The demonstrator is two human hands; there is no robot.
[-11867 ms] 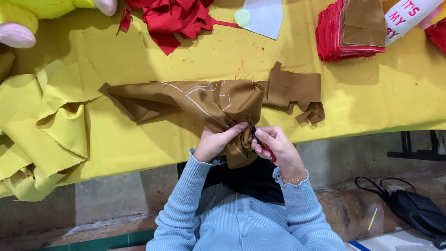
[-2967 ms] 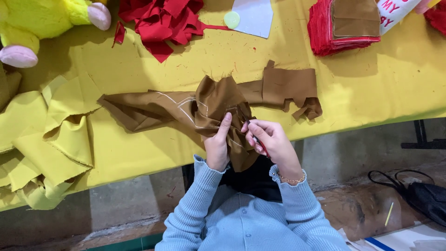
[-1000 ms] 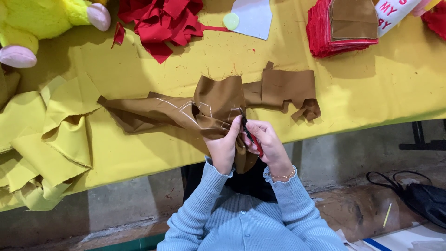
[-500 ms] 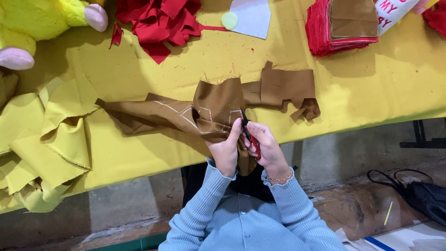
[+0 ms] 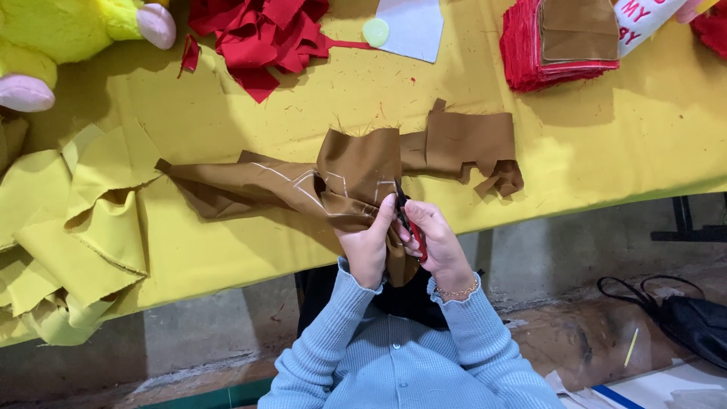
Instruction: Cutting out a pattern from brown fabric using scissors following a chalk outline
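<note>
A long piece of brown fabric (image 5: 303,185) with white chalk lines lies across the yellow-covered table (image 5: 530,144), one flap folded upward in the middle. My left hand (image 5: 369,242) pinches the fabric's near edge at the table front. My right hand (image 5: 435,242) grips red-handled scissors (image 5: 413,231), blades at the fabric just beside my left thumb. Part of the cloth hangs off the edge between my hands.
Crumpled yellow fabric (image 5: 68,227) lies at the left, red scraps (image 5: 261,34) at the back, a stack of red and brown pieces (image 5: 560,38) at the back right. A yellow plush toy (image 5: 68,38) sits at far left. A black bag (image 5: 681,326) is on the floor.
The fabric's middle flap has been lifted and folded upward. Both hands have shifted slightly along the cloth edge, the scissors staying at the fabric.
</note>
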